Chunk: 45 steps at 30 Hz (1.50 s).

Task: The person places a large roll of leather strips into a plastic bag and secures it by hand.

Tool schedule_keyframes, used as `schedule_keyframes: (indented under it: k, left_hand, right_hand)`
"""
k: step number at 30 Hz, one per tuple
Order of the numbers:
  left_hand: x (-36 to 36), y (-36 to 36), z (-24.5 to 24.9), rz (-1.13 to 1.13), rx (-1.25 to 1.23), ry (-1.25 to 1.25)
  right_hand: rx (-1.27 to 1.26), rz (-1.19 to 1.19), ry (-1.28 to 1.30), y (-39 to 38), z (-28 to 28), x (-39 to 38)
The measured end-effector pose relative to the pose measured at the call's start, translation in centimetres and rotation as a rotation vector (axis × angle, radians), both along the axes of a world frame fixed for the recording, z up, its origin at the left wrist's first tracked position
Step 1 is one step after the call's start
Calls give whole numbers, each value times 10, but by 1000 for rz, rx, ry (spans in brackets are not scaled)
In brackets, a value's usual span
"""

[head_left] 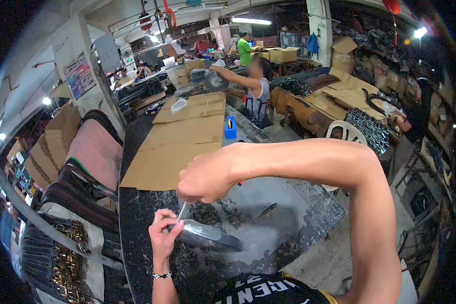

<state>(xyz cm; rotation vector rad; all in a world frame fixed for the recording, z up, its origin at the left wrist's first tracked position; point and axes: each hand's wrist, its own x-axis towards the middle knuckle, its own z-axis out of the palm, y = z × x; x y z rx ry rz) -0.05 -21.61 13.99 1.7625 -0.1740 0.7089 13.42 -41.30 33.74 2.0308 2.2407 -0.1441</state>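
Note:
A dark, long bundle in shiny clear plastic [207, 235] lies on the worn black table [309, 213]. At its left end my left hand [166, 230] pinches the plastic between thumb and fingers. A thin pale strip [182, 210] rises from that end, stretched up to my right hand [205, 175]. My right hand is closed in a fist around the strip's upper end, with the forearm reaching across from the right. A small dark sliver [266, 211] lies on the table right of the bundle.
Flattened cardboard [175, 152] covers the table's far part, beside a blue holder [230, 127]. Another person [258, 91] works at the far end with a round, plastic-wrapped thing [216, 81]. A white plastic chair [347, 133] stands right; pink cloth [97, 149] hangs over stacks at left.

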Motion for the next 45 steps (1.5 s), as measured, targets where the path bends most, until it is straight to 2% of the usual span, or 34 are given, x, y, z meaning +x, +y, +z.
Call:
schedule_keyframes:
  k: [5, 10, 12, 15, 16, 17, 19, 24, 26, 29, 31, 33, 35, 36, 37, 39, 41, 42, 43, 44, 45]
  left_hand:
    - [8, -3, -1, 62, 192, -39]
    - [4, -11, 12, 179, 374, -74]
    - [-2, -19, 31, 285, 650, -76]
    - [-6, -18, 41, 330, 719, -32]
    - [-3, -17, 40, 281, 609, -26]
    - [-1, -16, 42, 277, 608, -21]
    - [4, -17, 48, 280, 477, 138]
    - [28, -13, 62, 331, 503, 117]
    - [43, -10, 73, 357, 550, 27]
    - [67, -23, 106, 370, 549, -123]
    - [81, -39, 138, 366, 598, -219]
    - [79, -64, 176, 264, 673, -326]
    - [70, -88, 201, 221, 721, -417]
    - [67, -98, 213, 176, 748, -503]
    - [59, -103, 220, 174, 726, -470]
    - [54, -102, 225, 147, 513, -397]
    - [56, -82, 225, 105, 262, -214]
    - [58, -74, 222, 72, 202, -216]
    - [60, -65, 216, 41, 144, -213]
    - [59, -53, 211, 55, 138, -184]
    - [57, -42, 203, 65, 128, -146]
  right_hand:
    - [61, 26, -128, -5, 2, 3]
    - [70, -5, -134, -8, -1, 7]
    - [85, -8, -128, -8, 0, 8]
    - [80, 11, -135, -9, 0, 9]
    - [97, 0, -144, -9, 0, 9]
    - [111, -9, -152, -9, 0, 11]
    - [115, -26, -138, -12, -4, 14]
    - [183, -76, -34, -26, -26, 33]
    - [305, -201, 202, -42, -42, 27]
    - [950, -172, 449, -54, -102, 11]
    - [920, -370, 1117, -60, -120, -13]
    - [686, 68, 2291, -47, -146, -31]
    - [644, 527, 2673, -9, -159, -52]
    - [469, 806, 2658, 12, -159, -53]
    - [285, 1076, 2608, 34, -157, -48]
    - [325, 1134, 2424, 75, -141, -33]
    - [300, 1153, 2404, 105, -133, -12]
    - [292, 1122, 2373, 117, -134, 2]
    - [149, 1240, 2367, 145, -152, 24]
    - [142, 1248, 2357, 140, -147, 28]
    - [276, 1016, 2328, 123, -138, 29]
